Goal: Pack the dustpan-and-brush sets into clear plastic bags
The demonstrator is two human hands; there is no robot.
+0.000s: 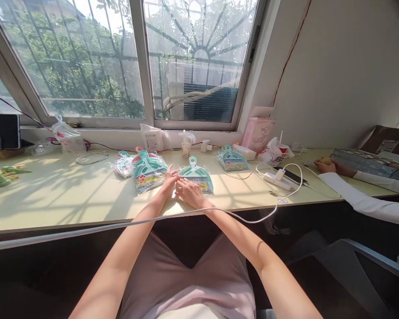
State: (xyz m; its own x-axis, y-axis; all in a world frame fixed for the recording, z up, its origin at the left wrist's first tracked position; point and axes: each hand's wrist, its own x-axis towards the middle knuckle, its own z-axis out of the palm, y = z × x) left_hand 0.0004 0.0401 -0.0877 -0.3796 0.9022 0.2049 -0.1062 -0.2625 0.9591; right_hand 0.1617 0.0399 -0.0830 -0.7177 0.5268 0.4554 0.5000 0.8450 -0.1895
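Observation:
A small teal dustpan and brush set (193, 167) in clear plastic wrap lies in front of me on the table, its handle pointing toward the window. My left hand (170, 181) is at its left edge, thumb and forefinger apart. Across the lower left part of the wrapping, my right hand (190, 192) has its fingers bent onto the edge, close against my left fingertips. My fingers cover that corner. Left of my hands is a stack of similar wrapped dustpan sets (149, 170), with another wrapped bundle (122, 164) behind it.
Further right on the table (86, 208) lie more dustpan sets (232, 158), a power strip (278, 180) and a phone (291, 175). A white cable (173, 216) crosses above my forearms. A co-worker's hand (326, 165) rests at the far right by a wrapped package (369, 159).

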